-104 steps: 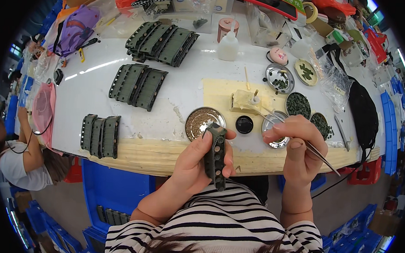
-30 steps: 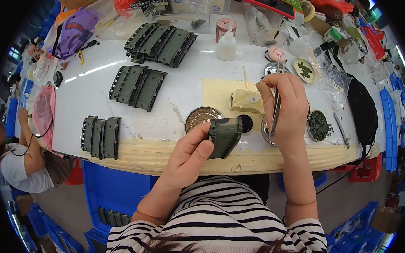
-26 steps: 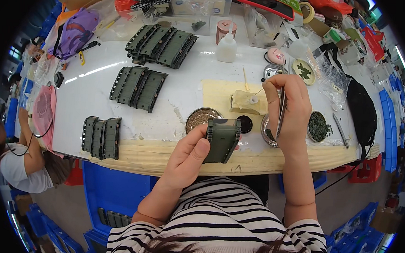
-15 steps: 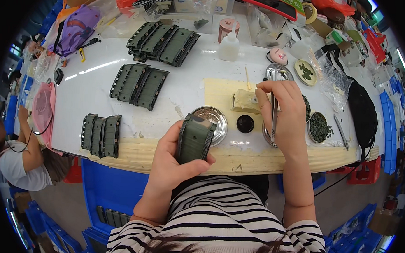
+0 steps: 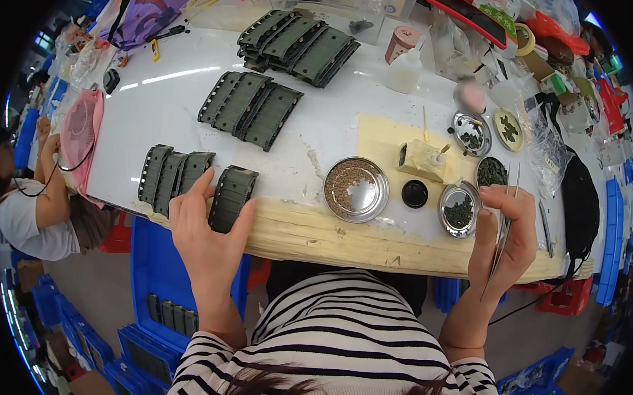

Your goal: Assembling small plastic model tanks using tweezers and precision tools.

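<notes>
My left hand (image 5: 208,217) straddles a dark green curved panel (image 5: 233,194) at the table's front left, thumb at its right edge and forefinger along its left. Just left of it lie more such panels (image 5: 163,180), partly behind my fingers. Two further groups, a smaller one (image 5: 250,108) and a larger overlapping one (image 5: 298,47), are farther back. In my right hand (image 5: 509,230), steel tweezers (image 5: 500,241) are held, points away from me, beside a round tin of dark green bits (image 5: 458,211). A tin of brown granules (image 5: 336,191) stands between my hands.
A yellow-wrapped block (image 5: 424,162), black round cap (image 5: 414,195) and cotton swab (image 5: 425,121) sit near the tins. Behind stand a white squeeze bottle (image 5: 404,73) and pink tin (image 5: 404,40). A black cloth item (image 5: 577,209) hangs at right. Another person (image 5: 40,210) sits at left.
My left hand has moved left and lowered the green panel to the table beside the others. My right hand, still with the tweezers, has drawn right and away from the yellow-wrapped block. The view has shifted.
</notes>
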A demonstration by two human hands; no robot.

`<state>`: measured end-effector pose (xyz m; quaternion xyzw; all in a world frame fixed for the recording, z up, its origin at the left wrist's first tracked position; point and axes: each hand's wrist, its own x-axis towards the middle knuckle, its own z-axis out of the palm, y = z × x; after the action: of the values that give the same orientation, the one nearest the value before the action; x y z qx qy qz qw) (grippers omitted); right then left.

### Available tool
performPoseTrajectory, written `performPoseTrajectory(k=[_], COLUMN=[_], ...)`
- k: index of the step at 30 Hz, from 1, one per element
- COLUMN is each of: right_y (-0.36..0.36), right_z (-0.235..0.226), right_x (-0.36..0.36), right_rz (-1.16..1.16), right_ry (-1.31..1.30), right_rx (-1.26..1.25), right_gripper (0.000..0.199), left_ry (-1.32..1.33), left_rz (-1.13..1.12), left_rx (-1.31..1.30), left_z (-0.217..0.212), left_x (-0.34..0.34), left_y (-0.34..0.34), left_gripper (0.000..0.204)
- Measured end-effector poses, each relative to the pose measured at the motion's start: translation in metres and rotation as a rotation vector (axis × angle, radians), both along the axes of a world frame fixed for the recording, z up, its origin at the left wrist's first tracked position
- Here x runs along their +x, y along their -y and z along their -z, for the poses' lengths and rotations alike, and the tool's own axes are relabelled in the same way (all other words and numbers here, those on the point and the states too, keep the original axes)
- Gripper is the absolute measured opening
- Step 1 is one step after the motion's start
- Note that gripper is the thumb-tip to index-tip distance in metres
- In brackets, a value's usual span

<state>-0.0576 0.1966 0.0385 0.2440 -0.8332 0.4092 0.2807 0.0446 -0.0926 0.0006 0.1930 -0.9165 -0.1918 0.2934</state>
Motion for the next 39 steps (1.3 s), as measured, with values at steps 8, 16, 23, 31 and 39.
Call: performPoseTrajectory(k=[8,16,23,31,39], right_y=[0.007,0.009,0.000,-0.004,-0.013], right_z=[0.016,0.036,0.041,0.049,0.055], right_x=[0.022,0.029,0.035,0.043,0.055], right_rz=[-0.374,-0.511,-0.527,-0.532,-0.504], right_ry=[0.371,0.147,0.077,-0.122,-0.160], right_rx=[-0.371,-0.149,-0.063,0.043,0.037], right_gripper=[0.078,0.040,0.035,0.042,0.035], left_ry=[0.014,-0.233,-0.109,0.139,0.280], left_rz=[-0.099,0.170,0.702,0.994,1.081], left_rx=[-0.219,-0.022,0.754,1.577,1.783], left_z=[0.004,-0.003,-0.009,0.007,0.014], left_x=[-0.005,-0.022,-0.029,-0.023,-0.021], left_y=[0.022,-0.019,-0.064,-0.124,-0.129], left_gripper=[0.036,0.026,0.016,0.024,0.024])
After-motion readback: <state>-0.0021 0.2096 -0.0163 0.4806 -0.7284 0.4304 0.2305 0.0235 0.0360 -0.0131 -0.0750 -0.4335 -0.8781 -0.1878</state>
